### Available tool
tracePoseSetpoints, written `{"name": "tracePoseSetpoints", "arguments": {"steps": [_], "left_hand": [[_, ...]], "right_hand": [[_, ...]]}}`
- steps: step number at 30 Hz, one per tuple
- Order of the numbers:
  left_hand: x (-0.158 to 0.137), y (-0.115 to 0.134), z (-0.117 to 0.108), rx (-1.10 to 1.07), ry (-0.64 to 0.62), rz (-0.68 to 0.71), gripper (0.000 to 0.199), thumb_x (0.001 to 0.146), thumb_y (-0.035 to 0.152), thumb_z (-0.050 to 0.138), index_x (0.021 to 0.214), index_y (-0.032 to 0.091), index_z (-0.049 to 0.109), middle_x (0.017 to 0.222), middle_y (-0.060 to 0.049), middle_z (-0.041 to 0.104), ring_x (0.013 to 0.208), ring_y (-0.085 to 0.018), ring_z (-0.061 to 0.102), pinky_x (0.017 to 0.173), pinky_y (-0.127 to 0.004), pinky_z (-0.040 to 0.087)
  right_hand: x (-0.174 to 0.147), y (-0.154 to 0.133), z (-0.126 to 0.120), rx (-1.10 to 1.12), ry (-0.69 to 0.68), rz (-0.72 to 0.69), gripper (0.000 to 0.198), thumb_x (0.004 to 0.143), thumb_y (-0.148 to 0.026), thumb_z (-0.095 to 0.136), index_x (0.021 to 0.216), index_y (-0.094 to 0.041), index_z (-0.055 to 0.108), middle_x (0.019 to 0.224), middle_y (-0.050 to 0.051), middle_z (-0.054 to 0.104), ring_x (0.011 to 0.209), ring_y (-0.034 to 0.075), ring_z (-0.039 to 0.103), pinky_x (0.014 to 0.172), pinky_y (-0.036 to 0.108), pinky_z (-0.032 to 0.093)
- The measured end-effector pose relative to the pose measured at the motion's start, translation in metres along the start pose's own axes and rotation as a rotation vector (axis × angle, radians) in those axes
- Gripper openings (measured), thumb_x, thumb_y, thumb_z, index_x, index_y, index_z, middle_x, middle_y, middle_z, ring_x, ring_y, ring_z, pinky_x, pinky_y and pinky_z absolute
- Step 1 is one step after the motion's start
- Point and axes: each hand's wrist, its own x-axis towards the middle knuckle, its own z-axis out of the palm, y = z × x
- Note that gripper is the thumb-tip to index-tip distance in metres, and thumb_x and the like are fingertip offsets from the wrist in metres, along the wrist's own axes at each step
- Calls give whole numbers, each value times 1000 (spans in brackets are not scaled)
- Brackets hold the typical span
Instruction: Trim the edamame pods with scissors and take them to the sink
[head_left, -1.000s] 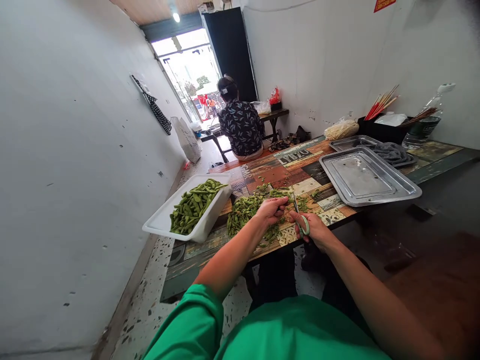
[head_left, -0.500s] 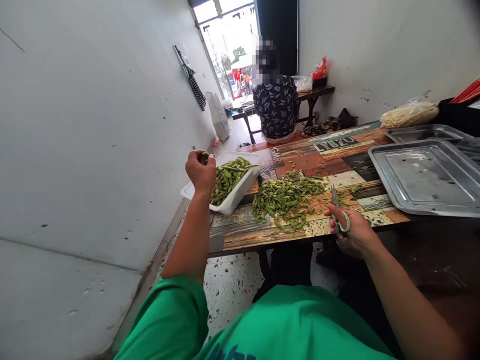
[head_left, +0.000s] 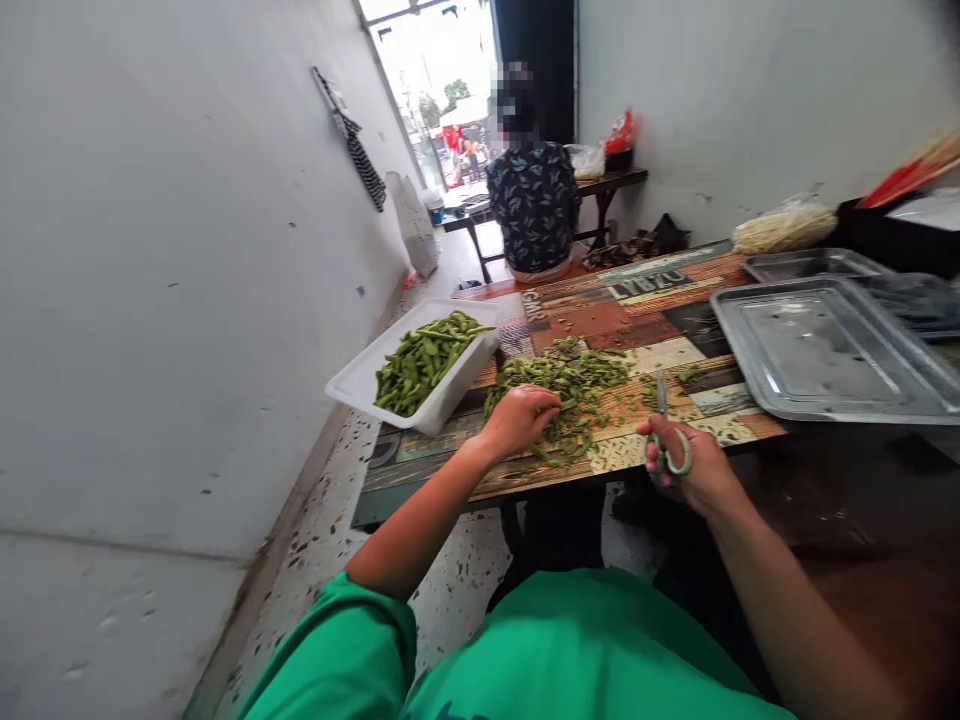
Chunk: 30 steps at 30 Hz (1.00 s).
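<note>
My left hand (head_left: 521, 416) reaches over the near side of a loose pile of green soybean pods (head_left: 581, 368) on the table. Its fingers are pinched together at a pod by the fingertips. In my right hand (head_left: 694, 465) is a pair of scissors (head_left: 675, 450) with pale green handles, held at the table's front edge. The blades point away from me, and a few cut bits lie around them. To the left, a white plastic tub (head_left: 439, 412) stands tilted in view, holding a heap of whole pods (head_left: 427, 362).
The patchwork wood-print table (head_left: 469, 465) has metal trays (head_left: 829, 350) at right. Behind them lies a bag of pale sticks (head_left: 784, 228). A seated person (head_left: 532, 210) faces away beyond the table. A white wall (head_left: 187, 300) runs along the left.
My left hand has come from above the white tub, right and down to the pile. The scissors stay in my right hand at nearly the same place. The view has shifted slightly.
</note>
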Motion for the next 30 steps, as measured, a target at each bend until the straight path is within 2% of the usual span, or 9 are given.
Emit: {"name": "tracePoseSetpoints", "arguments": {"steps": [4, 9, 13, 15, 17, 20, 22, 25, 30], "left_hand": [[65, 32, 54, 1, -123, 64, 15, 83, 16, 62, 76, 22, 74, 84, -7, 72, 87, -21, 65, 89, -30, 45], [154, 67, 119, 35, -159, -48, 6, 77, 20, 69, 71, 20, 72, 81, -9, 71, 91, -25, 63, 94, -36, 42], [189, 73, 144, 76, -220, -123, 18, 61, 3, 75, 57, 18, 66, 76, -8, 70, 93, -27, 63, 97, -39, 41], [194, 71, 142, 55, -269, -157, 19, 61, -1, 72, 57, 17, 67, 71, -6, 69, 85, -22, 63, 90, -34, 45], [191, 67, 134, -60, -272, -205, 13, 65, 4, 72, 61, 17, 71, 65, -4, 66, 72, -16, 60, 77, -27, 47], [176, 59, 117, -382, -269, -321, 3, 70, 14, 74, 67, 14, 73, 57, 0, 62, 56, -9, 51, 58, -21, 41], [159, 55, 107, -576, -320, -410, 6, 69, 17, 76, 68, 12, 72, 54, 1, 59, 48, -6, 44, 49, -20, 34], [133, 52, 92, -737, -407, -462, 14, 64, 20, 81, 67, 12, 71, 53, 2, 57, 44, -4, 39, 44, -20, 27], [103, 49, 67, -831, -475, -459, 19, 60, 22, 84, 65, 11, 69, 52, 2, 57, 42, -4, 39, 43, -19, 25]], "right_hand": [[-18, 4, -13, 28, 89, -89, 60, 63, -69, 79, 84, -14, 64, 55, 0, 54, 46, 12, 50, 32, 18, 32], [-33, 7, -45, 54, 194, -122, 59, 66, -69, 77, 82, -14, 63, 56, 0, 53, 47, 13, 50, 32, 19, 31], [-37, 8, -64, 27, 213, -120, 57, 68, -69, 76, 82, -15, 64, 56, 0, 54, 47, 13, 50, 32, 20, 31], [-37, 7, -68, 16, 220, -120, 58, 66, -70, 76, 81, -15, 64, 56, 0, 54, 46, 13, 51, 32, 20, 31], [-33, 5, -69, -1, 195, -98, 59, 64, -72, 75, 80, -15, 64, 54, 0, 54, 45, 13, 51, 31, 19, 30], [-23, 2, -65, -53, 97, -27, 61, 63, -74, 74, 79, -16, 63, 55, 1, 56, 46, 15, 54, 29, 19, 31], [-16, -2, -59, -106, 32, 11, 59, 63, -73, 74, 76, -16, 61, 56, 2, 57, 47, 16, 56, 29, 19, 33], [-10, -9, -47, -199, -39, 37, 56, 63, -70, 76, 73, -17, 59, 56, 2, 57, 42, 13, 53, 28, 19, 32], [-9, -17, -30, -323, -78, 19, 53, 65, -67, 76, 66, -18, 56, 51, 0, 57, 35, 10, 46, 29, 19, 27]]}}
